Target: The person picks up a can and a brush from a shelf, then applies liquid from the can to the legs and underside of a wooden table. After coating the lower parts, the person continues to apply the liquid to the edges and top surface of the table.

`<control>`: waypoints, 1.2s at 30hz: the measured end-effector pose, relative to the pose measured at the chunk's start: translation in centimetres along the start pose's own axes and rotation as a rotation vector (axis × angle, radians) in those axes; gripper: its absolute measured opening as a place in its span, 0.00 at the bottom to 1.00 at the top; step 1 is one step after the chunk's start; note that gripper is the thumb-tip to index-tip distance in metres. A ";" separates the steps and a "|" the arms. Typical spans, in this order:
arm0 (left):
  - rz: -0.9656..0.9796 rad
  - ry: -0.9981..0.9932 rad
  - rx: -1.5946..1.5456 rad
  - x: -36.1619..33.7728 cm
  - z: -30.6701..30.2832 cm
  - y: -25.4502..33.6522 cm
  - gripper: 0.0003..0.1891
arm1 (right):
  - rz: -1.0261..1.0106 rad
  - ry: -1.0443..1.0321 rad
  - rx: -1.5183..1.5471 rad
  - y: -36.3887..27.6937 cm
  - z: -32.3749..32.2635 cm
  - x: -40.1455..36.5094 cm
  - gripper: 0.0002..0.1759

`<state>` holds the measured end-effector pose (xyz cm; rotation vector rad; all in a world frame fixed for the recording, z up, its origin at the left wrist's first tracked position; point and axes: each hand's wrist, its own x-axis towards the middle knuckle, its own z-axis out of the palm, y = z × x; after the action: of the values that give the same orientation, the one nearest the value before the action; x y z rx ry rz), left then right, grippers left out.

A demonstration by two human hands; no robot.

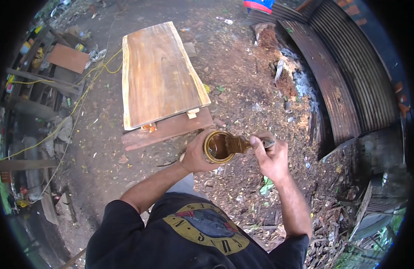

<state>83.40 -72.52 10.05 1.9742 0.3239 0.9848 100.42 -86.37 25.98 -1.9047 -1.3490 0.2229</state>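
Note:
My left hand (196,155) is wrapped around the side of an open metal can (208,155) with a gold-coloured rim. Brown, glossy liquid shows inside it. Between the fingers and thumb of my right hand (274,159) is the handle of a paintbrush (239,144). Its wide, brown-coated head meets the can's right rim, bristles toward the opening. Beyond the can lies a pale-edged wooden slab (160,76), raised off the ground, with a reddish board (171,131) under its near end.
A yellow cord (91,83) runs along the ground left of the slab. Clutter and planks line the left side, including a brown panel (68,58). Rusty corrugated sheets (350,71) stand at right, beside whitish ash (303,83). Wood chips and litter cover the ground.

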 end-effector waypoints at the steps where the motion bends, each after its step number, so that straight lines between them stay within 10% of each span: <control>1: -0.013 -0.021 -0.018 0.7 0.4 -0.5 0.49 | -0.037 -0.013 -0.009 0.7 0.1 0.6 0.11; 9: -0.069 -0.013 -0.086 8.1 3.4 -4.6 0.51 | -0.382 0.202 0.127 3.1 -1.9 6.3 0.07; 22: 0.000 0.027 -0.017 18.0 5.2 -8.5 0.53 | -0.209 0.302 0.228 8.6 -2.7 12.7 0.07; 26: -0.029 0.078 -0.021 19.2 6.3 -9.5 0.53 | -0.095 0.174 0.208 12.3 -0.7 14.8 0.06; 36: -0.235 0.268 0.009 20.3 12.5 -10.5 0.50 | 0.663 0.136 1.386 25.0 -2.7 20.6 0.19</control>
<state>107.42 -62.60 8.36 1.7640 0.6936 1.0943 128.75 -73.38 16.72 -1.0002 -0.1684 1.0158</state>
